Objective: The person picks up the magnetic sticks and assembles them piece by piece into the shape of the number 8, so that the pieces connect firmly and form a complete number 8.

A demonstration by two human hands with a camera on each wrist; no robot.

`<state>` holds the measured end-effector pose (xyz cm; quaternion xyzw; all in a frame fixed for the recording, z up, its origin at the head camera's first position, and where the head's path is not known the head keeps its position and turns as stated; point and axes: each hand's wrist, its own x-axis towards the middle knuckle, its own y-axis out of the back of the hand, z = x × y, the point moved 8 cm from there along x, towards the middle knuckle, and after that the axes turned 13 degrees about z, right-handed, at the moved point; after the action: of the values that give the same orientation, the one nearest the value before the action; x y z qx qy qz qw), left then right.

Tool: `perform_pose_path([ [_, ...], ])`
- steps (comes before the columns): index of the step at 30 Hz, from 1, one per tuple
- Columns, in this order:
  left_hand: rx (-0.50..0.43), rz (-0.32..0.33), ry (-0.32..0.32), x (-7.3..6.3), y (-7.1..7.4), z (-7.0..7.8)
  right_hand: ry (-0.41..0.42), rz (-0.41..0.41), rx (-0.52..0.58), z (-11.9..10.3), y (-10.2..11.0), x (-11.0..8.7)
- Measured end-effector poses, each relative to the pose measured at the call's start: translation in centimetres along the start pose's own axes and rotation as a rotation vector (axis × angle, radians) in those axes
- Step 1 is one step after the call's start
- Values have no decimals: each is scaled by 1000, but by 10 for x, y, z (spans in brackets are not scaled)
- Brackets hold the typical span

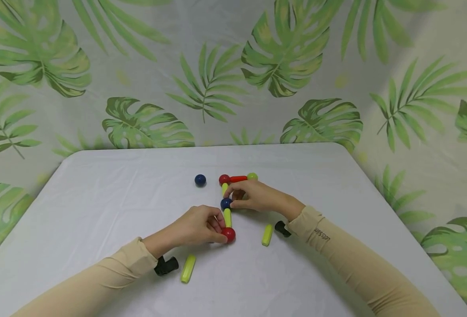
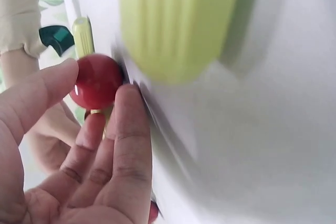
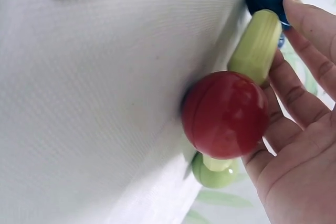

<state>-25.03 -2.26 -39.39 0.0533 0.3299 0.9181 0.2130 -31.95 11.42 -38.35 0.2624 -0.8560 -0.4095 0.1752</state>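
Note:
A jointed chain of balls and rods lies on the white table. My left hand (image 1: 198, 225) pinches the red ball (image 1: 228, 235) at its near end between thumb and fingers; the left wrist view shows this red ball (image 2: 97, 81) close up. Farther along, my right hand (image 1: 257, 196) holds the dark blue ball (image 1: 226, 203) with thumb and fingertips. A yellow-green rod (image 1: 227, 218) joins these two balls. Beyond the blue ball, another yellow-green rod (image 1: 224, 189) leads to a second red ball (image 1: 224, 179), then a red rod (image 1: 239, 178) and a green ball (image 1: 252, 176).
A loose dark blue ball (image 1: 200, 180) lies left of the chain's far end. One loose yellow-green rod (image 1: 187, 268) is near my left forearm, another (image 1: 267, 235) near my right wrist. Black wrist cameras (image 1: 166, 266) sit under both sleeves. A leaf-patterned cloth hangs behind the table.

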Motion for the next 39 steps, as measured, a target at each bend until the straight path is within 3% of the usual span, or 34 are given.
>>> perform_pose_path([
  [5, -25, -38, -39, 2, 4, -4, 12, 44, 6, -5, 14, -8],
  [13, 4, -16, -94, 12, 14, -11, 25, 86, 38, -7, 29, -28],
  [21, 22, -65, -107, 15, 11, -12, -3, 19, -20, 0, 33, -59],
  [29, 13, -156, -186, 14, 3, -7, -104, -40, -74, 15, 30, -89],
  [39, -46, -223, -193, 12, -2, -8, -92, -44, -46, 20, 23, -106],
])
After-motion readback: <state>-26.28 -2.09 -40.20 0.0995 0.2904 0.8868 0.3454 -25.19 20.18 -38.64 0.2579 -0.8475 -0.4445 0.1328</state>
